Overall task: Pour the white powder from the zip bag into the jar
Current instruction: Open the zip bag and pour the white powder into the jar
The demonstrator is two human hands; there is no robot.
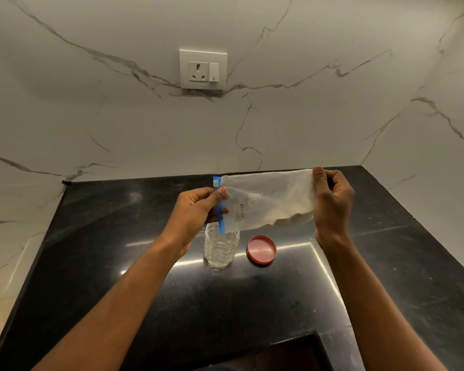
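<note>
Black polished stone counter (145, 303), glossy, light streaks reflecting off it. White marble-look wall (279, 124) behind with grey veins. White socket-and-switch plate (203, 68) mounted on that wall. Dark recess (287, 354) at the counter's near edge.

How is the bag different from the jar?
The bag is soft and flat; the jar is stiff and round. The bag is held sideways in the air by the left hand and the right hand; the jar stands upright on the counter. The bag has a blue zip strip; the jar is open on top. Both are see-through.
</note>
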